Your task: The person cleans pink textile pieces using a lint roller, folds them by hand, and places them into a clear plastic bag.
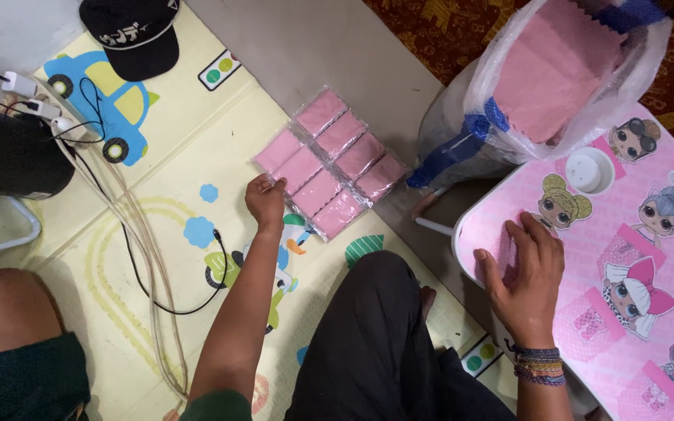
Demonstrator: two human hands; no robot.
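Observation:
My left hand (pixel 265 199) reaches down to the floor mat and touches the near edge of several pink cloths in clear packets (pixel 329 160), laid side by side in two rows. My right hand (pixel 526 269) rests flat on a pink cloth (pixel 507 249) lying on the small pink table (pixel 665 234) with cartoon doll pictures. The fingers of that hand are spread over the cloth.
A large clear plastic bag (pixel 555 70) full of pink cloths stands behind the table. A white round lid (pixel 589 170) lies on the table. A black cap (pixel 130 35), a power strip with cables (pixel 48 109) and another person's knee (pixel 5 304) are at the left.

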